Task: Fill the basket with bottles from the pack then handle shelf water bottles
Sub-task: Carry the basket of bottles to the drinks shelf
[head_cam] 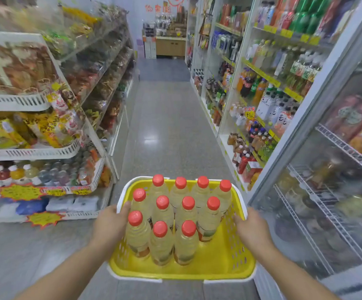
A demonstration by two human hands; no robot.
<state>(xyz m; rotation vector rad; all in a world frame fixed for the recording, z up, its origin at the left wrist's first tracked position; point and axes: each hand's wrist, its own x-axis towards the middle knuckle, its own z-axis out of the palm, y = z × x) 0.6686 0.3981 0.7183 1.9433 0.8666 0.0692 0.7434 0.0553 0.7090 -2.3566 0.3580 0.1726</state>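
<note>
A yellow basket with a white rim is held in front of me above the aisle floor. Several pale yellow bottles with red caps stand upright in it, packed toward its far and left side. My left hand grips the basket's left rim. My right hand grips the right rim. The near right corner of the basket floor is bare.
A grey aisle floor runs ahead to a wooden counter. Snack and drink shelves line the left. Open drink shelves and a glass-door cooler stand on the right, close to the basket.
</note>
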